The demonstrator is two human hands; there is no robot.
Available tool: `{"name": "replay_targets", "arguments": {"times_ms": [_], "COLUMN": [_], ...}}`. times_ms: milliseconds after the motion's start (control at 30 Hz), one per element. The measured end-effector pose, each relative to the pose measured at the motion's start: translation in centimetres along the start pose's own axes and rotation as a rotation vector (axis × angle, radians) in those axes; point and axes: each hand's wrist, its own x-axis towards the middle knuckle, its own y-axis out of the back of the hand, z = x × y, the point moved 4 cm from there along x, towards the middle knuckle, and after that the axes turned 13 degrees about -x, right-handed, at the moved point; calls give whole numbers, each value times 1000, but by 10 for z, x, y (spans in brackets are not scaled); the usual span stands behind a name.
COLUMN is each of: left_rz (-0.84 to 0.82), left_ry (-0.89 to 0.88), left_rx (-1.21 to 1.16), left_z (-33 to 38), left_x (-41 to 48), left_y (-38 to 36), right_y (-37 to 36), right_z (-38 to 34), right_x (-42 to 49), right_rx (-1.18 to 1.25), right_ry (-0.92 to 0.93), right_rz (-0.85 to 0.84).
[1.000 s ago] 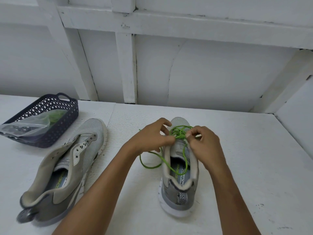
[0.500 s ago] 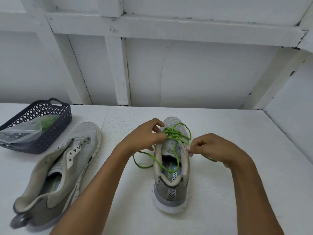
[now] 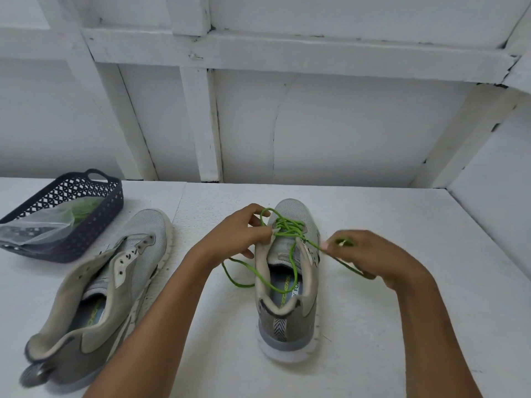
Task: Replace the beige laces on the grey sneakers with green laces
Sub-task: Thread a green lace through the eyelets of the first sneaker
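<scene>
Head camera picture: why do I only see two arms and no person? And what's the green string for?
The camera sits on the person's head and looks down, so you see only their arms. The left hand pinches the green lace at the holes of the grey sneaker; the right hand pinches a stretch of it out to the side. A second sneaker, with empty holes, lies to the left on the white table, beside a dark basket holding a clear bag.
</scene>
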Motion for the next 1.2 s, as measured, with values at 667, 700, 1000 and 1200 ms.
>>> {"name": "replay_targets", "arguments": {"times_ms": [667, 700, 1000, 1200], "left_rz": [-59, -51, -33, 21], "left_ry": [11, 11, -18, -178], "left_rx": [19, 24, 123, 263], "left_z": [2, 2, 13, 28], "left_x": [-3, -4, -2, -2], "left_y": [-7, -5, -13, -20], "right_y": [0, 1, -10, -3], "right_z": [16, 17, 9, 7], "right_x": [13, 12, 7, 3], "right_rx": [829, 714, -3, 126], "right_ry": [41, 53, 138, 119], "right_rz": [329, 334, 110, 120]}}
